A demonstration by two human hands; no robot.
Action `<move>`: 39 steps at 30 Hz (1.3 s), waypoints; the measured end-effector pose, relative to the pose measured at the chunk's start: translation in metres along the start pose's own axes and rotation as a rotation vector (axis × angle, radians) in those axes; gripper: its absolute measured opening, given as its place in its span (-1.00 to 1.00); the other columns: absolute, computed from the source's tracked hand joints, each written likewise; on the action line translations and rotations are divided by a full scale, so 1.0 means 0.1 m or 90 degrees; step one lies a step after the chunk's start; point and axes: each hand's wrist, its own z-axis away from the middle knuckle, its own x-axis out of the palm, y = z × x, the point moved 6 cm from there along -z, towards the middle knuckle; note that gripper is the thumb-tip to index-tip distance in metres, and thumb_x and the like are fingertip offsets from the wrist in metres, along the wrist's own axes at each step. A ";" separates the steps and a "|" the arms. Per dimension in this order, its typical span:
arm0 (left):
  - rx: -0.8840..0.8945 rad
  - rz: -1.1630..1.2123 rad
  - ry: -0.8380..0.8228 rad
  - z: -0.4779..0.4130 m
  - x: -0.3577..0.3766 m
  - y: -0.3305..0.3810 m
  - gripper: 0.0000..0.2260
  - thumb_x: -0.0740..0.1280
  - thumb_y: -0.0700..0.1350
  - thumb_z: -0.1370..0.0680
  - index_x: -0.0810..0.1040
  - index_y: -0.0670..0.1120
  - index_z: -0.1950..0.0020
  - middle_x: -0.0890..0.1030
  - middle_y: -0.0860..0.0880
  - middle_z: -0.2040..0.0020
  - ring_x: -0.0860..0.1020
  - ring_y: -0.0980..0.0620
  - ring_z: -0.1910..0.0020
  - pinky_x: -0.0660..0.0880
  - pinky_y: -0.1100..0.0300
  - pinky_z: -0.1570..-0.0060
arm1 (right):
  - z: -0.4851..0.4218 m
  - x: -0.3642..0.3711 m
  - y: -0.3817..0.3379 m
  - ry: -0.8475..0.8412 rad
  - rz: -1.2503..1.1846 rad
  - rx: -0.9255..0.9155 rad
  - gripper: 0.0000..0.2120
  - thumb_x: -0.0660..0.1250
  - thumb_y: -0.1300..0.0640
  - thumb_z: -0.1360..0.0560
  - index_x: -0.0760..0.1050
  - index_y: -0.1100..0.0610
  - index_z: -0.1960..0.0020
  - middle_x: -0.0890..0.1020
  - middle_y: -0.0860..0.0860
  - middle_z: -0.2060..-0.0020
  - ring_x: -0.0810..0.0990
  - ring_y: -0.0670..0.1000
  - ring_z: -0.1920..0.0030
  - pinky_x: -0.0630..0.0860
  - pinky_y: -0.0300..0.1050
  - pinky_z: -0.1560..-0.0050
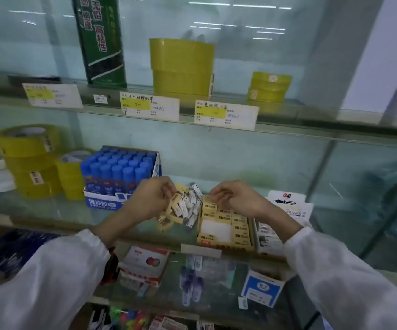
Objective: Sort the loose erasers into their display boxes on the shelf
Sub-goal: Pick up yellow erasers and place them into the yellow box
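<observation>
The left hand (152,197) pinches a yellow eraser (174,200) over the loose pile (189,206). The right hand (236,198) curls its fingers above the yellow display box (226,243); whether they hold anything, I cannot tell.

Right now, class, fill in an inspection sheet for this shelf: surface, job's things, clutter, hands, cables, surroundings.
Surface: glass shelf, middle tier.
Job's things: loose erasers heaped between the hands; yellow display box partly filled; white display box to its right.
Clutter: glue-stick box and yellow tape rolls at left.
Hands: left hand pinches a yellow-sleeved eraser at the heap; right hand curled over the yellow box, hold unclear.
Cables: nothing seen.
Surroundings: price cards above; stationery boxes below.
</observation>
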 end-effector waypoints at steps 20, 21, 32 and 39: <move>0.092 -0.245 -0.101 -0.29 0.05 0.00 -0.71 0.33 -0.08 -0.57 0.59 0.10 -0.29 0.67 0.00 -0.08 0.65 0.00 0.02 0.62 0.03 0.06 | -0.93 0.43 -0.33 -0.092 0.240 -0.100 -0.45 0.34 0.34 -0.48 0.44 -0.01 -0.41 0.57 -0.01 -0.26 0.51 -0.03 -0.03 0.47 -0.13 0.02; 0.090 -0.251 -0.089 -0.30 0.03 0.00 -0.68 0.32 -0.09 -0.58 0.57 0.13 -0.33 0.69 0.00 -0.06 0.65 0.02 0.06 0.62 0.06 0.12 | -0.94 0.43 -0.32 -0.086 0.243 -0.112 -0.47 0.35 0.35 -0.47 0.46 0.00 -0.39 0.58 0.00 -0.24 0.52 -0.02 -0.02 0.48 -0.12 0.03; 0.059 -0.046 0.251 -0.12 -0.14 0.00 -0.65 0.17 -0.30 -0.66 0.46 -0.13 -0.43 0.56 -0.06 -0.04 0.52 0.05 0.07 0.50 0.18 0.05 | -0.99 0.33 -0.13 0.020 0.065 -0.084 -0.59 0.53 0.27 -0.36 0.48 0.16 -0.15 0.58 0.06 -0.06 0.60 0.02 0.12 0.53 -0.18 0.19; -0.206 0.261 0.126 0.00 -0.05 -0.15 -0.67 0.10 -0.22 -0.64 0.61 0.03 0.09 0.61 -0.08 0.30 0.49 0.06 0.40 0.37 0.19 0.37 | -0.87 0.35 -0.16 -0.042 -0.669 0.166 -0.84 0.18 0.43 -0.46 0.44 0.30 0.00 0.55 0.22 0.06 0.62 0.20 0.15 0.62 -0.06 0.24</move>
